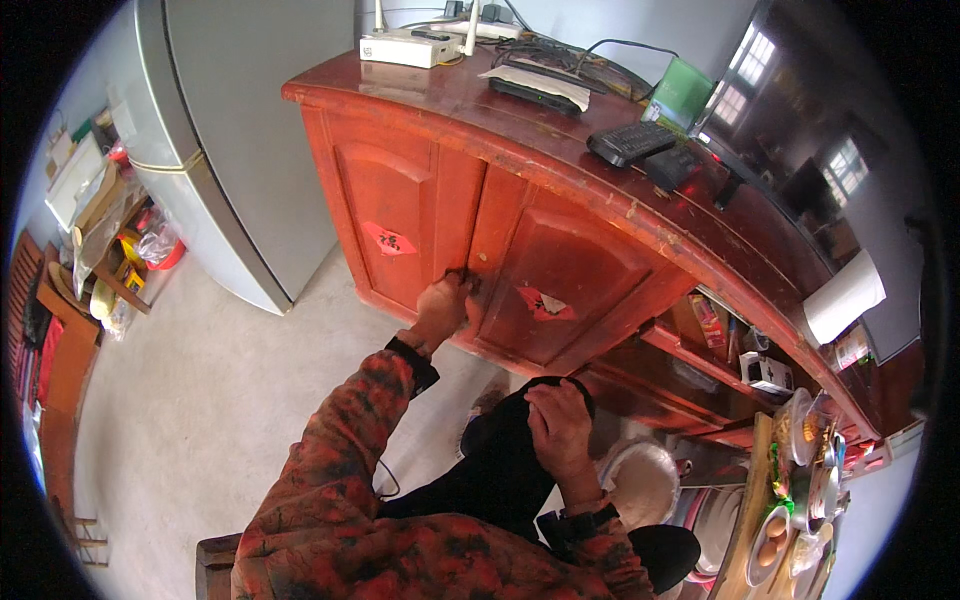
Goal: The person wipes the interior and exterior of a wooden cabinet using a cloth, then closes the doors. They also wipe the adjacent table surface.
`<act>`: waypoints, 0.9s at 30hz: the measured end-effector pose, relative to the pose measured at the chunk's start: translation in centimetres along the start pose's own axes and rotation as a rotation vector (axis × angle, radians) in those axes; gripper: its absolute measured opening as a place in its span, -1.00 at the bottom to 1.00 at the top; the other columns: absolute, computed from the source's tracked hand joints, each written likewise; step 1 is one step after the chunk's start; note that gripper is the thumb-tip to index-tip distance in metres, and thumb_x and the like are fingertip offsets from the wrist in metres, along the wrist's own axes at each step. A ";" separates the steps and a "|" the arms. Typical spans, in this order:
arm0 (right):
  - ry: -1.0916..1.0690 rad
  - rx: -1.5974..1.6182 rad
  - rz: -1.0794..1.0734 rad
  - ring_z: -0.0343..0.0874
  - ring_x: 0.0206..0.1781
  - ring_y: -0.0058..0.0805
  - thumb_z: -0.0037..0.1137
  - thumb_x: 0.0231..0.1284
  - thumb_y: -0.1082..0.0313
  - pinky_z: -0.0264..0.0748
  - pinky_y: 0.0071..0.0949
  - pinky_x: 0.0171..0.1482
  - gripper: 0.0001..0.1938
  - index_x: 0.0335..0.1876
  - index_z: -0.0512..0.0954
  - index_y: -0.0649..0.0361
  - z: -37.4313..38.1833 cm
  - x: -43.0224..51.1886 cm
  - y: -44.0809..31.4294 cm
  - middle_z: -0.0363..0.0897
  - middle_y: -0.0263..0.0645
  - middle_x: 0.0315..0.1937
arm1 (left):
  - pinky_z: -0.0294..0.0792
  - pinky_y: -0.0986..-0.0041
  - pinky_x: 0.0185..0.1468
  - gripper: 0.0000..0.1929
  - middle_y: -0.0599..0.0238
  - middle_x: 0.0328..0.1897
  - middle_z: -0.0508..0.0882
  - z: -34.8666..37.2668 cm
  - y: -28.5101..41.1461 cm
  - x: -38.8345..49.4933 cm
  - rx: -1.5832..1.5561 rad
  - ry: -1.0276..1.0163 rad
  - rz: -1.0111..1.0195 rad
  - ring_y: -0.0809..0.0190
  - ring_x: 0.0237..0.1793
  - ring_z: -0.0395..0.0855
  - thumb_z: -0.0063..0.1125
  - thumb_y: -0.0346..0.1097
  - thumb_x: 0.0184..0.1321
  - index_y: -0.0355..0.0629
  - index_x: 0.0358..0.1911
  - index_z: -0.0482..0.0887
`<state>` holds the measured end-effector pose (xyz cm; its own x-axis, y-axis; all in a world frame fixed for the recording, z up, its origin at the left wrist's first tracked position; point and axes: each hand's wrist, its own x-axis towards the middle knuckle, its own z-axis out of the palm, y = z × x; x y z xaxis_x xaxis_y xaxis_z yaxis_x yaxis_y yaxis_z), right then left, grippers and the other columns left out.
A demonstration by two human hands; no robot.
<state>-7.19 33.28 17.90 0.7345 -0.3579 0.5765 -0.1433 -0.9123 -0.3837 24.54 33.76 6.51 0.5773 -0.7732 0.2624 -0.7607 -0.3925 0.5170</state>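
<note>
My left hand (446,304) is curled at the inner edge of the left door (384,176) of a red wooden cabinet (502,141). Its fingertips and whatever handle they cover are hard to make out. A dark upright gap runs along this door's edge, beside the right door (574,244). Each door carries a red paper with a black character, the right one torn. My right hand (562,427) rests on my dark-trousered knee (517,465), holding nothing, its fingers loosely bent.
Left of the cabinet stands a grey refrigerator (255,135). On the cabinet top are a white router (409,49), a remote control (631,141), a television (817,142) and a paper roll (844,296). A bowl of eggs (772,546) sits on a wooden surface at lower right.
</note>
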 end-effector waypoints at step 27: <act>-0.023 -0.025 -0.024 0.63 -0.06 -0.10 0.14 0.27 0.46 0.45 0.05 0.25 -0.85 -0.10 0.64 0.22 0.2 0.0 0.0 0.68 -0.16 -0.14 | 0.56 0.00 -0.23 -0.70 0.02 -0.29 0.75 -2.9 1.0 -0.1 0.176 0.013 0.119 -0.15 -0.22 0.77 0.29 -0.06 0.25 -0.17 -0.26 0.62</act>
<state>-7.02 33.31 17.73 0.7530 -0.3317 0.5683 -0.1420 -0.9252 -0.3519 24.53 34.88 9.35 0.4831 -0.8132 0.3246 -0.8633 -0.3806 0.3314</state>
